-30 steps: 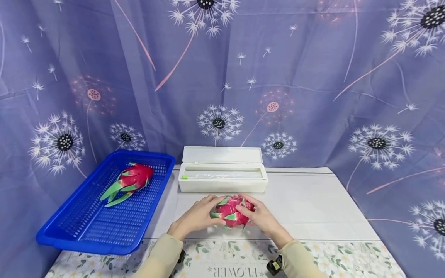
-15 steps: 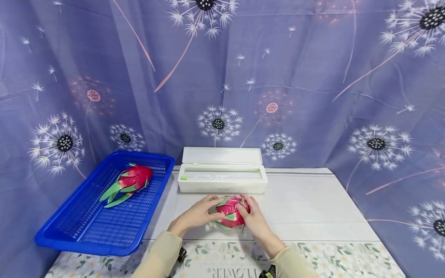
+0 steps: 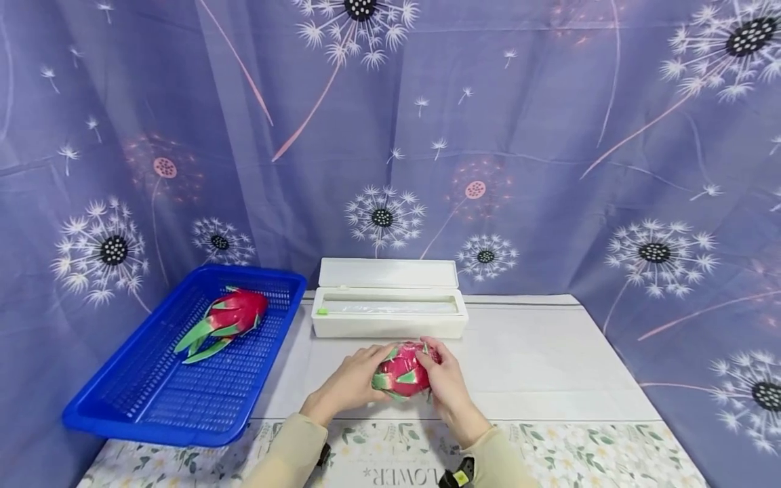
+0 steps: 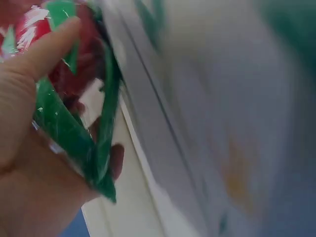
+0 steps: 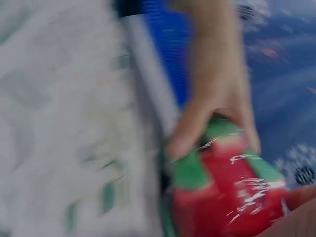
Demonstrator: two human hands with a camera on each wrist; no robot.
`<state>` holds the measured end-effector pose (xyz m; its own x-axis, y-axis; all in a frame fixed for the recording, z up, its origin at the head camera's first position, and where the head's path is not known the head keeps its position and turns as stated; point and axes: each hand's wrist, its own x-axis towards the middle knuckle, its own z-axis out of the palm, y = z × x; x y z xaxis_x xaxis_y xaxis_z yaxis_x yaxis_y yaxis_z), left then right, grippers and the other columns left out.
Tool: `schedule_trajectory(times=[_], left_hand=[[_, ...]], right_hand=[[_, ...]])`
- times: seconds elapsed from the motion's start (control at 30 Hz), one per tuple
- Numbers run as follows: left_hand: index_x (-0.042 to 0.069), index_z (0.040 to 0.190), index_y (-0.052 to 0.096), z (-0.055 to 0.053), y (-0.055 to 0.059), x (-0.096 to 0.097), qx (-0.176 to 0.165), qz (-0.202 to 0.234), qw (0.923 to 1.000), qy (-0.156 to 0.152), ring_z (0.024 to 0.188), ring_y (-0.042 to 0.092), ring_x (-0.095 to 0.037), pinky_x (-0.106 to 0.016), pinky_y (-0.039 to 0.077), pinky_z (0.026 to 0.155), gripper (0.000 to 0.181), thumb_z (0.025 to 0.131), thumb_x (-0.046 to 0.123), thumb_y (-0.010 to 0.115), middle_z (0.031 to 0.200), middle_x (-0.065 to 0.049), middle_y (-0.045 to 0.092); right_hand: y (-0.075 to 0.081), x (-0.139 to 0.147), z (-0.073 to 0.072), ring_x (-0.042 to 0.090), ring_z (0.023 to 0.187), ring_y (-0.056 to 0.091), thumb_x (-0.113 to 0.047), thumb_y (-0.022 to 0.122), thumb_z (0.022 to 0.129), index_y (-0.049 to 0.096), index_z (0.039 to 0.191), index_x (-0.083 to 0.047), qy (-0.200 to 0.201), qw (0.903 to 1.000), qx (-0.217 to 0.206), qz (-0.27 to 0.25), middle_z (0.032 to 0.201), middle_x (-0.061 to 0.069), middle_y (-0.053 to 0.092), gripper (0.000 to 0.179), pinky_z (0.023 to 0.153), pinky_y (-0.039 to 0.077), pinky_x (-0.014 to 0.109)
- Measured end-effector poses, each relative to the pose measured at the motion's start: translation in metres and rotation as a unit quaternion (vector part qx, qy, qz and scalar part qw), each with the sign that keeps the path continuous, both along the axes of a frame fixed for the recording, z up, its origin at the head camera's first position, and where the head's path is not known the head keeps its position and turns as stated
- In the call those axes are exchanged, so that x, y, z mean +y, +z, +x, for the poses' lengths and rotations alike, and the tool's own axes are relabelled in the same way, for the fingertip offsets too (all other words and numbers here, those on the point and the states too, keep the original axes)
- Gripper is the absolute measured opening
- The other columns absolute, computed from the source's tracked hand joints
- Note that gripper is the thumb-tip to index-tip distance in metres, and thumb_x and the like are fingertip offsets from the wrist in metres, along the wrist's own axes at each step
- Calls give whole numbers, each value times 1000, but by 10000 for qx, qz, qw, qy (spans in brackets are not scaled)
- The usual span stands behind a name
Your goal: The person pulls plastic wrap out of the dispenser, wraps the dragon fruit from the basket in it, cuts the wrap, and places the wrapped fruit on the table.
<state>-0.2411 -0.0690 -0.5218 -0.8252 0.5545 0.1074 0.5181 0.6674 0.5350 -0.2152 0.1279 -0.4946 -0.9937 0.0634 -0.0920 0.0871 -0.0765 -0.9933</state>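
Note:
A red dragon fruit point(image 3: 403, 373) with green scales is held between both hands over the white tabletop. Shiny clear film covers it, with glints and creases in the right wrist view. My left hand point(image 3: 349, 381) grips its leafy end; in the left wrist view the thumb lies across the skin and long green tips point(image 4: 61, 116) reach past the palm under film. On the opposite end, my right hand point(image 3: 450, 385) holds the fruit with its thumb on top and fingers behind it. The palm sides of the fruit are hidden.
Behind the hands stands a white cling film box point(image 3: 390, 328), lid raised, with a roll inside and a green slider at its left. A blue basket point(image 3: 250, 423) at left holds another dragon fruit point(image 3: 239, 312). A flower-patterned cloth point(image 3: 573, 447) covers the front edge.
My right hand has shifted slightly left and its wrist has swung inward. The dragon fruit has turned a little, and my left thumb has moved from its front face.

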Motion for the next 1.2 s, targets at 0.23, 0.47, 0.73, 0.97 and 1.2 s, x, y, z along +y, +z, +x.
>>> schedule_trajectory(times=[0.23, 0.47, 0.73, 0.97, 1.2], left_hand=[[15, 152, 35, -6, 7, -10, -822, 1145, 9900, -80, 129, 46, -26, -48, 36, 106, 96, 73, 30, 87, 145, -5, 47], [18, 154, 31, -15, 18, -20, -2288, 2176, 9488, -129, 120, 54, -23, -46, 39, 103, 93, 79, 32, 83, 138, -9, 53], [14, 151, 36, -19, 17, -3, -2609, 2284, 9361, -586, 114, 57, -19, -38, 46, 95, 80, 85, 30, 77, 130, -6, 58], [17, 147, 43, -27, 21, 35, -2703, 2285, 9343, -428, 114, 56, -14, -39, 43, 98, 75, 83, 34, 78, 126, 3, 59], [17, 143, 47, -37, 24, 94, -2873, 2796, 9143, -584, 112, 56, -12, -38, 43, 100, 68, 84, 27, 78, 124, 5, 60]], right_hand=[[23, 25, -10, 20, 103, 50, -12, 45, 102, 37, 144, 1, 776, 9844, -630, -1451, 130, 15, 44, 45, 84, 47, 31], [34, 46, -18, 22, 105, 53, -24, 45, 104, 33, 147, -7, 1440, 9755, -597, -1554, 126, 9, 51, 49, 87, 46, 47], [20, 46, -20, 28, 117, 47, -13, 58, 98, 30, 150, -10, 1548, 9824, -343, -985, 139, 17, 33, 59, 85, 51, 52], [23, 71, -22, 21, 99, 57, -15, 55, 99, 35, 145, -9, 820, 9929, -314, -798, 128, 15, 39, 50, 78, 54, 37], [31, 118, -29, 17, 90, 62, -19, 52, 102, 38, 143, -12, 322, 9954, -368, -827, 120, 9, 48, 44, 74, 55, 35]])
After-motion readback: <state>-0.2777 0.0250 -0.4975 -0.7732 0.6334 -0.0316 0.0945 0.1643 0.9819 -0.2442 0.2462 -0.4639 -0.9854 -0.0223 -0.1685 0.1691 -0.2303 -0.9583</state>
